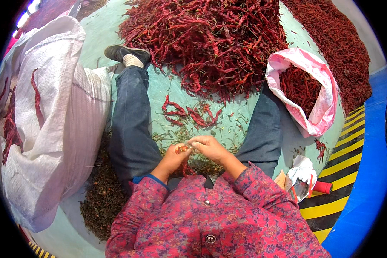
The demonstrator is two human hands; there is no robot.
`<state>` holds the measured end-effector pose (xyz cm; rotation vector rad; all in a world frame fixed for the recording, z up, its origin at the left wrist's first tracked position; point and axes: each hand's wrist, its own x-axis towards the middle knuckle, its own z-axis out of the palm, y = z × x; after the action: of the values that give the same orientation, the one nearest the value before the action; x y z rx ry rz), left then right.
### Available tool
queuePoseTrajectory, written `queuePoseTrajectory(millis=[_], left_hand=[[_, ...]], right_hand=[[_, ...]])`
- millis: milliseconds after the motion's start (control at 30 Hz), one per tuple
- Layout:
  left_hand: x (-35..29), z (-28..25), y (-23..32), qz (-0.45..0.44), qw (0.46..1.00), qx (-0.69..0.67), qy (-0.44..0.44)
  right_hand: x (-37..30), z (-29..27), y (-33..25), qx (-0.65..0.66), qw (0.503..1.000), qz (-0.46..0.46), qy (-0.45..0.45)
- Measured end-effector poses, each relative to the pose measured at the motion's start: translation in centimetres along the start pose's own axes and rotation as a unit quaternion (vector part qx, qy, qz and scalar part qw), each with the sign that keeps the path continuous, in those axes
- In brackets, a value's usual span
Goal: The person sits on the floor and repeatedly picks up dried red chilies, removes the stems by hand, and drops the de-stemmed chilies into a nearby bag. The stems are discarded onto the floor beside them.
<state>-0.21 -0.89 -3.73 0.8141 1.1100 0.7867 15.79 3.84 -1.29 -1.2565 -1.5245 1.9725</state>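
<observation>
A person in a red patterned jacket (pixel 215 215) sits on a pale green floor covering (pixel 163 81) with both legs apart, the left leg (pixel 131 116) and right leg (pixel 260 133) in dark trousers. Between the thighs, close to the body, the left hand (pixel 173 157) has its fingers curled around a dried red chilli (pixel 186 167), which hangs below the hand. A small orange-red piece (pixel 182 148) shows at its fingertips. The right hand (pixel 207 147) meets it from the right, its fingers drawn narrowly together against the left ones; whether anything is pinched between them, I cannot tell.

Just beyond the hands, loose stems (pixel 172 135) litter the covering, and a few loose chillies (pixel 195 116) lie among them. Farther off, a large heap of dried red chillies (pixel 206 43) rises between and past the feet, near the dark shoe (pixel 120 52) on the left. On the far right lies another chilli heap (pixel 339 47).

A pink-and-white bag (pixel 320 118), open at the top and holding chillies, stands beside the right leg. A large white sack (pixel 79 124) fills the left side, with a mound of brownish stem debris (pixel 99 206) between it and the left leg. At near right, a crumpled white bag (pixel 302 170) lies beside a red cylinder (pixel 323 187), near yellow-and-black stripes (pixel 335 172).
</observation>
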Motion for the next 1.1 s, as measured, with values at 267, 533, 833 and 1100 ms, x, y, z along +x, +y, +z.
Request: queuePoseTrajectory(millis=[267, 533, 833, 1100], left_hand=[[0.0, -0.1, -0.1, -0.005, 0.995, -0.102, 0.000], [-0.2, 0.0, 0.4, -0.006, 0.994, -0.105, -0.007], [0.3, 0.3, 0.3, 0.011, 0.986, -0.151, 0.066], [0.6, -0.7, -0.8, -0.015, 0.988, -0.142, 0.060]], right_hand=[[-0.3, 1.5, -0.1, -0.288, 0.921, -0.252, 0.075], [-0.2, 0.0, 0.3, -0.091, 0.986, -0.063, 0.123], [-6.0, -20.6, -5.8, 0.383, 0.795, -0.198, 0.428], [5.9, -13.0, 4.7, -0.528, 0.792, -0.106, 0.286]])
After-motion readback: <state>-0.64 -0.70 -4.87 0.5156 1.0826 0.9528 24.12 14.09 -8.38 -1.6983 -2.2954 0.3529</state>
